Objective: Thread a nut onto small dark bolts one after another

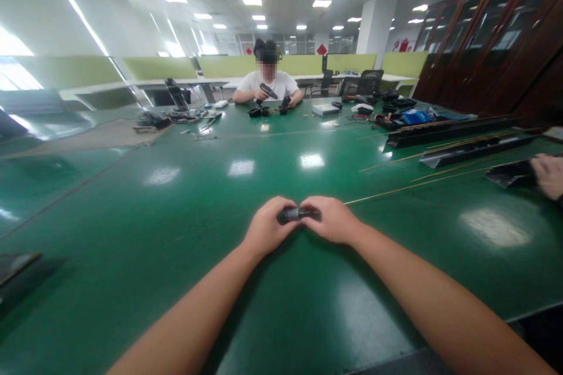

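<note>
A short dark cylinder with a grey band (291, 214) lies level between my two hands, just over the green table (197, 199); its exact kind is unclear. Around its left end are the closed fingers and thumb of my left hand (269, 224). My right hand (331, 220) pinches the narrower right end, its fingertips nearly meeting those of the left. The fingers partly cover both ends. Behind my right hand a thin brass-coloured rod (387, 192) runs off to the right along the tabletop.
Black metal channels (477, 149) and more thin rods lie at right, near another person's hand (549, 174). Across the table a person in a white shirt (284, 83) holds a power drill (268, 91). Tools and cables (206, 114) lie at the far left; a blue bundle (416, 116) at the far right.
</note>
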### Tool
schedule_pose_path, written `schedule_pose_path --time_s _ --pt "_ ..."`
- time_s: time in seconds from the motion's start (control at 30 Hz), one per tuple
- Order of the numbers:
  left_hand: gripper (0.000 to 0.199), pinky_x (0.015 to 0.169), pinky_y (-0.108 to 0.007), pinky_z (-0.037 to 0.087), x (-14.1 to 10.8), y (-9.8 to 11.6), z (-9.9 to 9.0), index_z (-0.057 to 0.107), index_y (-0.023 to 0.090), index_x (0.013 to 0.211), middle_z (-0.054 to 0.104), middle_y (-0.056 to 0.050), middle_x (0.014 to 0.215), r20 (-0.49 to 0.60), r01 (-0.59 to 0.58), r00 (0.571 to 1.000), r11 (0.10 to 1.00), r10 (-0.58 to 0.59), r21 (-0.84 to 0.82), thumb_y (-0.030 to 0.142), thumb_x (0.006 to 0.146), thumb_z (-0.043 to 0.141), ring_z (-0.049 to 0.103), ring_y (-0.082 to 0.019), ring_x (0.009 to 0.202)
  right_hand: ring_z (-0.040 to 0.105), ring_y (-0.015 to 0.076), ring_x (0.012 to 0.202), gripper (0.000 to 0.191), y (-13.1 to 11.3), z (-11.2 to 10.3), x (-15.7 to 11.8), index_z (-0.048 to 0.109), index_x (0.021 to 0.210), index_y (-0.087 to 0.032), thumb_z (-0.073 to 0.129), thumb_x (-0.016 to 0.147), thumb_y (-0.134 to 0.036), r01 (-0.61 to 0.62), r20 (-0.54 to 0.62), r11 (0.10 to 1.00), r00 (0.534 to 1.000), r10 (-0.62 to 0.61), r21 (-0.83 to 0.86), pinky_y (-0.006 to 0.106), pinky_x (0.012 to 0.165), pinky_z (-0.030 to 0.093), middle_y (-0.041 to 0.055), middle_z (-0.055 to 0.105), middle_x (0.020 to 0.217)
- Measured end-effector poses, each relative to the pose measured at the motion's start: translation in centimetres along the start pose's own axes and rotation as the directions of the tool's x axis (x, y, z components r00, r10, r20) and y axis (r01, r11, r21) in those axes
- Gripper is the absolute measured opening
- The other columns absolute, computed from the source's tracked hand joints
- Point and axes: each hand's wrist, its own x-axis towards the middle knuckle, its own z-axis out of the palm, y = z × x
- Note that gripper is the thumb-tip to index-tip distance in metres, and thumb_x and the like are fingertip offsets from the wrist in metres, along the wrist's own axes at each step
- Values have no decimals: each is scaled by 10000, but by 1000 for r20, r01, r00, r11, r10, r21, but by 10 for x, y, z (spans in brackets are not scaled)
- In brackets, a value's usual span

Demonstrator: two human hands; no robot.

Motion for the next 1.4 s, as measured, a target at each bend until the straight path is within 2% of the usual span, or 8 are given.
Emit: schedule_pose_path --time_s 0.37,1.07,1.4 --pt "189 818 -334 488 -1 1 0 632 212 982 655 -50 968 -13 -2 1000 1000 3 18 298 821 680 610 -206 909 645 186 909 197 3 2 0 679 1044 -221 637 857 -268 30 -5 999 1000 -30 -17 292 826 474 45 708 1001" --pt "217 845 -335 474 -4 -4 2 641 246 994 656 -12 984 -42 10 999 995 -5 97 267 799 732 598 -197 943 649 179 885 187 11 5 2 693 1010 -210 619 842 -172 76 -16 997 997 -76 4 278 808 474 38 721 970" --pt "213 836 -330 474 -3 -4 1 650 246 992 659 -10 976 -42 9 999 995 -5 98 260 796 734 599 -190 928 657 182 899 185 10 4 2 702 1014 -212 608 857 -190 59 -2 998 998 -59 -11 281 821 478 40 727 980"
